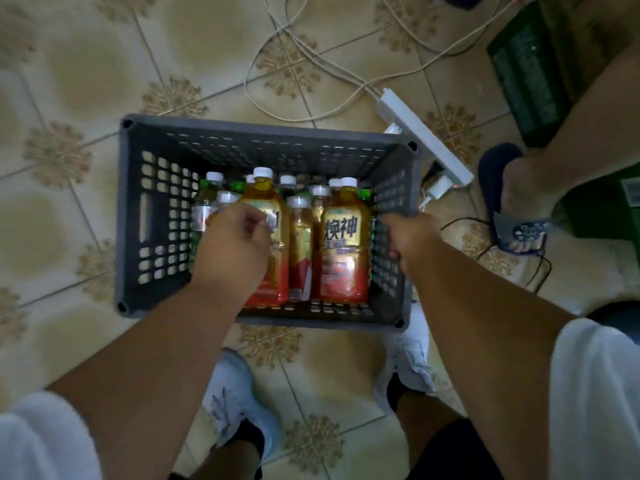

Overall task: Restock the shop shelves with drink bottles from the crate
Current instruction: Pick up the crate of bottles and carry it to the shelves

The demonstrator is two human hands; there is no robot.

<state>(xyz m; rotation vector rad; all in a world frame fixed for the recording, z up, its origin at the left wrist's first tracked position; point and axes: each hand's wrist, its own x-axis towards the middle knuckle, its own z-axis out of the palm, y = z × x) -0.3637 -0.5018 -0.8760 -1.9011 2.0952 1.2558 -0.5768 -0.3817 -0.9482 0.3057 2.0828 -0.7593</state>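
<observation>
A dark grey perforated plastic crate [156,216] stands on the tiled floor in front of my feet. Several drink bottles stand upright in its right half, amber tea with white caps and red-gold labels, plus a few clear and green-capped ones. My left hand [232,251] reaches into the crate and curls around an amber bottle [273,216] at its label. Another amber bottle [343,244] stands free beside it. My right hand [408,240] grips the crate's right wall, fingers hooked over the rim.
A white power strip [422,133] with tangled cables lies on the floor just beyond the crate's right corner. Another person's foot in a blue sandal [512,202] stands at the right. Green cartons [530,71] sit at the upper right.
</observation>
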